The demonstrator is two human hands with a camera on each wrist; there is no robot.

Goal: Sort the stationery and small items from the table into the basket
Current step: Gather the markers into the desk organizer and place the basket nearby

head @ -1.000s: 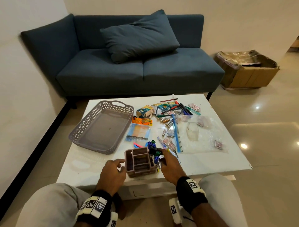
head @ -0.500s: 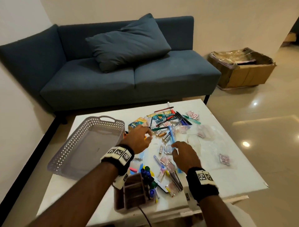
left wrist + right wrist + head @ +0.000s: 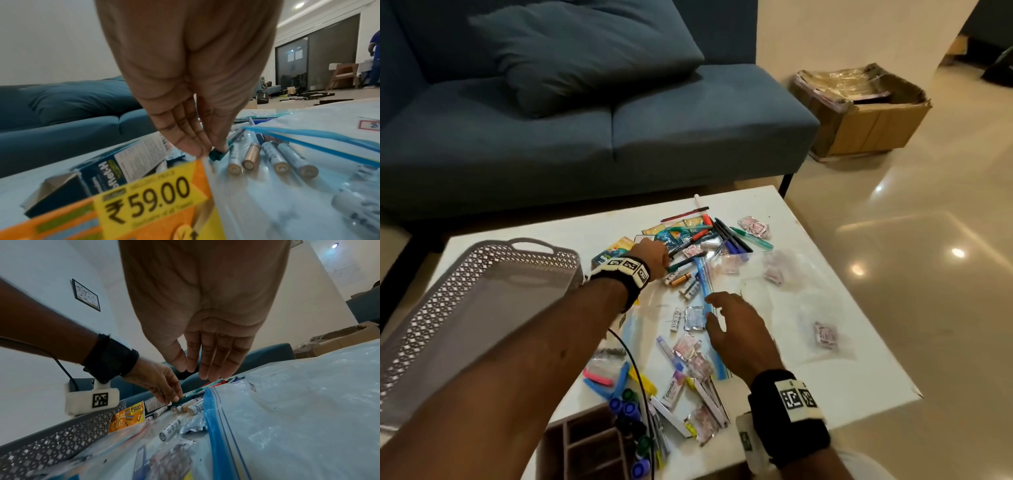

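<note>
The grey basket (image 3: 493, 284) left of the left hand (image 3: 652, 255) holds nothing visible, that hand pinching a teal pen (image 3: 683, 264), while the right hand (image 3: 736, 329) hovers open-fingered above the desk (image 3: 842, 373).

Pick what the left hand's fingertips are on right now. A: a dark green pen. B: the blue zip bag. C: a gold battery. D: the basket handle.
A: the left hand pinches the end of the dark green pen, beside the batteries.
</note>
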